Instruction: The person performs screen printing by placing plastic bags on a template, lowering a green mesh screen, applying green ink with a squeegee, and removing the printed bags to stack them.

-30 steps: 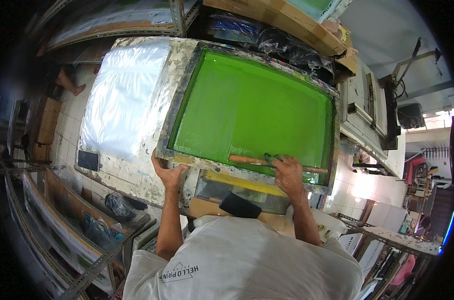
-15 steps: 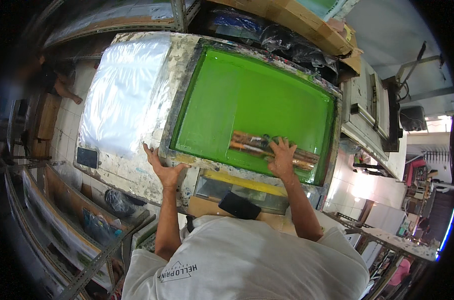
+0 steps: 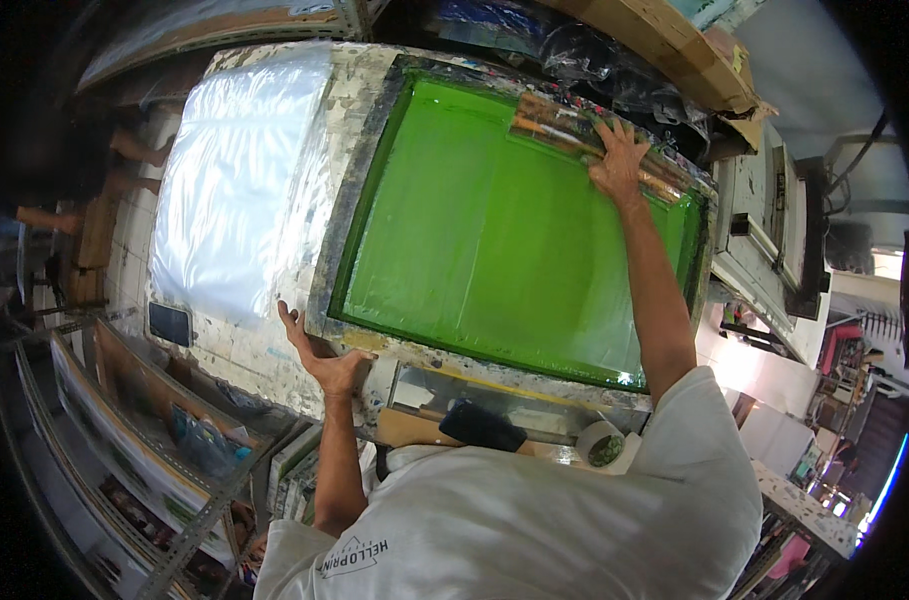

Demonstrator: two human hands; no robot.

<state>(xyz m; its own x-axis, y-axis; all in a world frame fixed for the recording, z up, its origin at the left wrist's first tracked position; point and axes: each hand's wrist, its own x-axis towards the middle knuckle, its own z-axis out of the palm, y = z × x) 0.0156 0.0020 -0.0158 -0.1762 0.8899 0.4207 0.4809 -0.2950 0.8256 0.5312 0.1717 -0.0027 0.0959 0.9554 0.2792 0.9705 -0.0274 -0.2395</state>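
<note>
Head view: closest to me is my pale shirt [image 3: 534, 510]. Just past it are a dark thing [image 3: 482, 425] and, to its right, a round white tub [image 3: 596, 432] with green stuff in it. My left hand [image 3: 329, 368] is open, with its fingers spread, by the near left corner of a big frame [image 3: 372, 180]. I cannot tell if it presses on the frame. Farther to the left, a small dark flat thing [image 3: 170, 325] lies on the corner of the messy, spotted table [image 3: 224, 350]. Past that lie shiny clear sheets [image 3: 239, 180]. Inside the frame is a bright green screen [image 3: 494, 240]. My right arm reaches across it. Far up, my right hand [image 3: 619, 165] grips a long wooden squeegee [image 3: 554, 125], with my fingers over its top. The squeegee is at the far side of the green screen, inside the frame. Behind it are black plastic bags [image 3: 614, 75] and a brown cardboard box [image 3: 664, 45].
</note>
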